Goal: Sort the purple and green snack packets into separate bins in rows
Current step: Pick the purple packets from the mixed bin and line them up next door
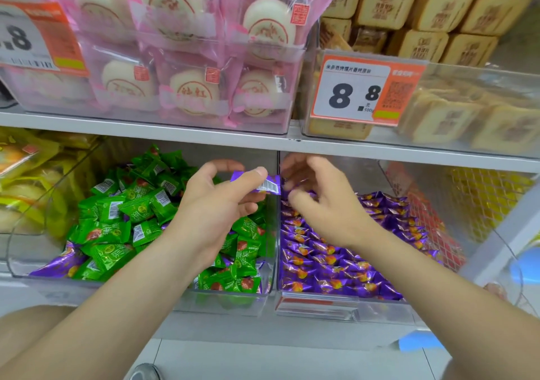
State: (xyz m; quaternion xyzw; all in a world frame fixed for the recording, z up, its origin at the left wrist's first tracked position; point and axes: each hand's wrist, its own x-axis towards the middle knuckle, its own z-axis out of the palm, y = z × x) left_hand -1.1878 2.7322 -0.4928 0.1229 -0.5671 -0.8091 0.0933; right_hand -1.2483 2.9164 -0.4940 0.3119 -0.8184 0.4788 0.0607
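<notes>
Purple packet [264,185] pinched in left grip [217,201]

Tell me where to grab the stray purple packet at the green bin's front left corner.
Pinch the purple packet by its exposed left end, probably from above: green packets overlap its right side and the bin's front wall blocks a frontal reach.

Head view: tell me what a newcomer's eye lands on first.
The left hand pinches a purple packet at mid-frame. Below lie bright green packets in the left bin, with a few purple strays, and purple packets filling the right bin. A big 8.8 price tag shows at upper right.
</notes>
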